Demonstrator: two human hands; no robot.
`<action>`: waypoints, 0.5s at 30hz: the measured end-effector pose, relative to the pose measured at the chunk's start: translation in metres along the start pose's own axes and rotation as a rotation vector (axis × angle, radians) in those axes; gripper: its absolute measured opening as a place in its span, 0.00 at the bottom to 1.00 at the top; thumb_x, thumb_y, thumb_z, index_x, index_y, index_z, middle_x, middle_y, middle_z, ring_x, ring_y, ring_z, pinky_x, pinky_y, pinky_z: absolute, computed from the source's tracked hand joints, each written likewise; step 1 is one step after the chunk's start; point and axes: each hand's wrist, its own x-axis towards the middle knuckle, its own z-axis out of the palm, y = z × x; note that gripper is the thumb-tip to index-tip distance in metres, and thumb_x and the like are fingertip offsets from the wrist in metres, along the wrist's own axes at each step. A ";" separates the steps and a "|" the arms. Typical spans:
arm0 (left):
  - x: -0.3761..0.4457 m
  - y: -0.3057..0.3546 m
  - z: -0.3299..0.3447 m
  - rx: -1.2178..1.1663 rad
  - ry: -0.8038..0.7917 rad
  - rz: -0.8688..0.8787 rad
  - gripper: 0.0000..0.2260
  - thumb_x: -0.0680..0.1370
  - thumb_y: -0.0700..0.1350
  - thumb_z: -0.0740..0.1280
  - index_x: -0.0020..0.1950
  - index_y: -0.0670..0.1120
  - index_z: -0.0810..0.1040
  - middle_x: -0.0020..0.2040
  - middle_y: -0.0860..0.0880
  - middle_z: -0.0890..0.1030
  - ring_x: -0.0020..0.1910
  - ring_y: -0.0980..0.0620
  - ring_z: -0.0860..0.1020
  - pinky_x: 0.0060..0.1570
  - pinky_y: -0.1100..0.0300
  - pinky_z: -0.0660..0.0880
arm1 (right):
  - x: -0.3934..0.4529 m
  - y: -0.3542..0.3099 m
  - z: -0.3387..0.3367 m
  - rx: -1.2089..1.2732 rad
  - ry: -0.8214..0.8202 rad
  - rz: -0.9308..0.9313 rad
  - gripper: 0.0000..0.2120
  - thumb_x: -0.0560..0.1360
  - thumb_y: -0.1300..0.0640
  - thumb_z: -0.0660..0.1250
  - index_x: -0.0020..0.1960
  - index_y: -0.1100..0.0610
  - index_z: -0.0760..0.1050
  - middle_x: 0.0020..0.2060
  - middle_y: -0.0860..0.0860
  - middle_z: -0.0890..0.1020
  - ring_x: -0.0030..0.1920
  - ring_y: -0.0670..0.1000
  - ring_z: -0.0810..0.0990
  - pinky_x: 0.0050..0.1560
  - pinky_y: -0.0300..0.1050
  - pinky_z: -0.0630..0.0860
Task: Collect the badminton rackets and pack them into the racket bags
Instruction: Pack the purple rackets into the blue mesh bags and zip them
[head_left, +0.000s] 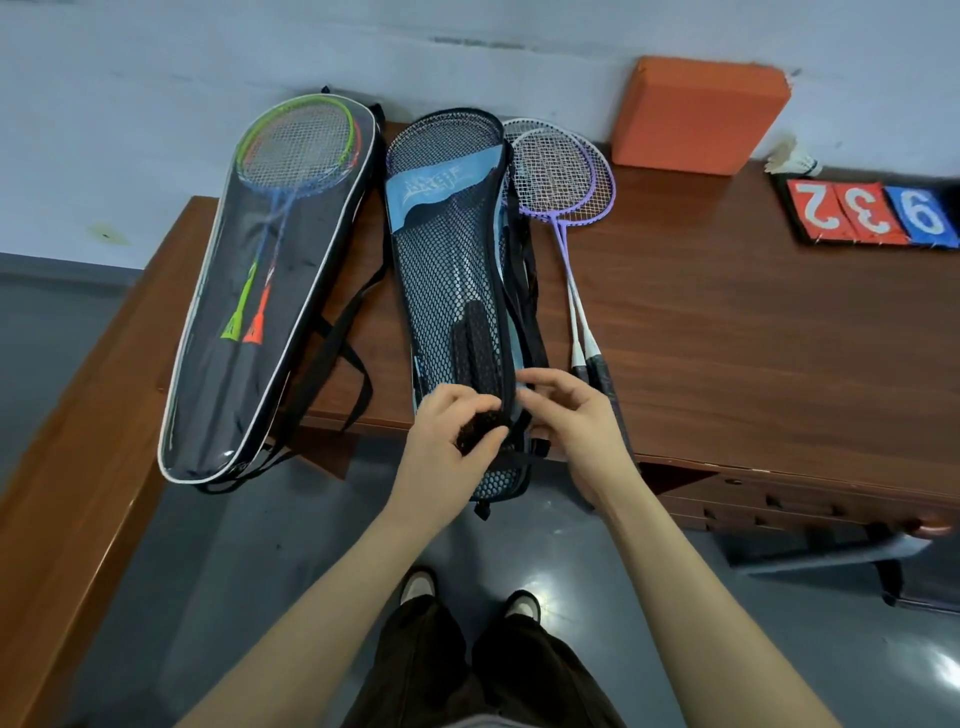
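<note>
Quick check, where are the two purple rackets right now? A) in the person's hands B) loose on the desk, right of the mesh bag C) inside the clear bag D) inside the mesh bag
B: the purple rackets lie bare on the desk, right of the mesh bag, which both hands are working on.

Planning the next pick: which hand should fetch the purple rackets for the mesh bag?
Right, probably. The right hand is beside the purple rackets, whose grips lie just past its fingers. The left hand pinches the mesh bag and can hold it.
</note>
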 end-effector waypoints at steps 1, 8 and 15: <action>0.001 -0.004 0.005 0.058 -0.024 0.026 0.10 0.72 0.45 0.69 0.53 0.46 0.79 0.51 0.52 0.75 0.52 0.57 0.71 0.55 0.69 0.67 | -0.001 0.001 -0.004 0.023 0.009 0.018 0.06 0.75 0.58 0.68 0.50 0.52 0.81 0.39 0.53 0.80 0.39 0.49 0.78 0.44 0.49 0.77; 0.012 -0.012 0.055 0.270 -0.299 0.077 0.18 0.75 0.51 0.61 0.63 0.49 0.75 0.61 0.52 0.75 0.62 0.50 0.69 0.61 0.52 0.65 | 0.003 0.017 -0.048 -0.313 0.247 -0.051 0.07 0.70 0.62 0.72 0.47 0.57 0.77 0.33 0.47 0.73 0.35 0.45 0.71 0.40 0.41 0.71; 0.046 -0.017 0.069 0.424 -0.324 -0.006 0.19 0.78 0.49 0.62 0.68 0.46 0.68 0.64 0.48 0.71 0.64 0.48 0.66 0.62 0.55 0.61 | 0.020 0.039 -0.086 -0.701 0.267 -0.003 0.10 0.74 0.57 0.66 0.55 0.53 0.74 0.50 0.52 0.76 0.50 0.51 0.74 0.47 0.45 0.70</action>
